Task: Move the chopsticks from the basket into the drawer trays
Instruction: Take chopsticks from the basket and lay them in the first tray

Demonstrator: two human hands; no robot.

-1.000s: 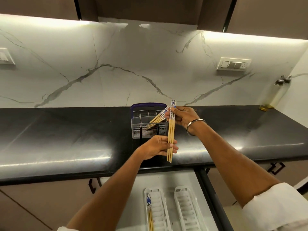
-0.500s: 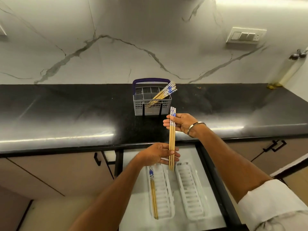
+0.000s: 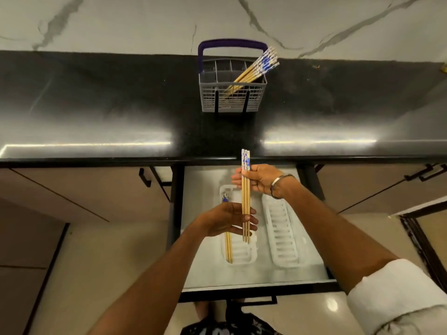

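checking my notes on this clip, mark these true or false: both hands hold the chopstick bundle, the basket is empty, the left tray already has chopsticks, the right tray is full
1. Both hands hold the chopstick bundle: true; the right hand grips near its top, the left hand lower down.
2. The basket is empty: false; chopsticks still lean in it.
3. The left tray already has chopsticks: true.
4. The right tray is full: false; it holds none.

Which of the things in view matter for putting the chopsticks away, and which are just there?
Part of the job:
held chopsticks
right hand
left hand
basket with more chopsticks
left tray, some chopsticks already in it
right tray
open drawer

Just there:
black counter
marble wall
cabinet handles
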